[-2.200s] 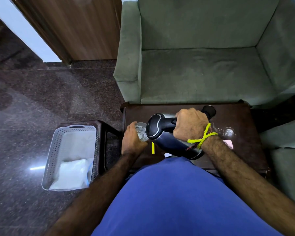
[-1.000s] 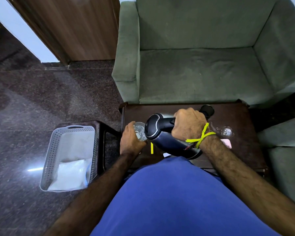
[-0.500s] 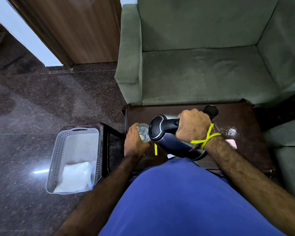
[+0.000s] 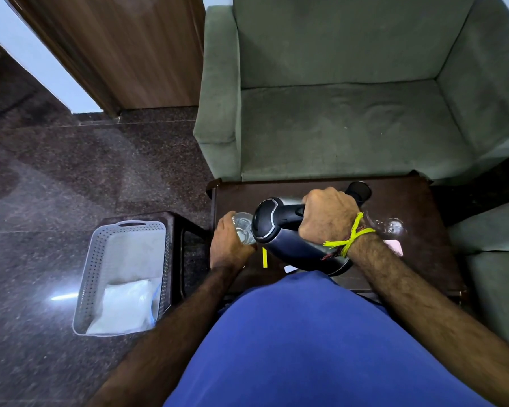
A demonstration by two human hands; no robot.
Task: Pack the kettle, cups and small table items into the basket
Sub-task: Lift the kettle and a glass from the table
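Basket [image 4: 100,259]: white, perforated, on a low dark stool [image 4: 185,230] left of the table, well apart from the hands; holds one white bag [image 4: 127,304] and none of the table items so far. Left hand [image 4: 228,245]: on the table's left edge, fingers curled round a clear glass [image 4: 243,229], same grip as in the earlier views. Kettle [image 4: 294,242]: dark, tipped with its lid end toward the glass and touching or nearly touching its rim, base toward the person; tilt unchanged over the last two seconds, only the camera has shifted slightly. Right hand [image 4: 328,217]: closed round the kettle handle, a yellow thread [image 4: 350,239] tied at the wrist. Judgement: the kettle looks to be emptied into the glass before packing, so packing of kettle and cups has not begun. Table [image 4: 417,201]: dark wood, in front of a green armchair [image 4: 335,127]. Yellow strip [image 4: 265,257]: just below the glass, identity unclear. Black round piece [image 4: 359,190]: behind the right hand, partly hidden, possibly the kettle's base. Second clear glass [image 4: 394,227]: right of the wrist, hard to make out against the dark top. Pink item [image 4: 395,248]: mostly hidden by the right forearm. Whether water flows cannot be seen; the spout is hidden.
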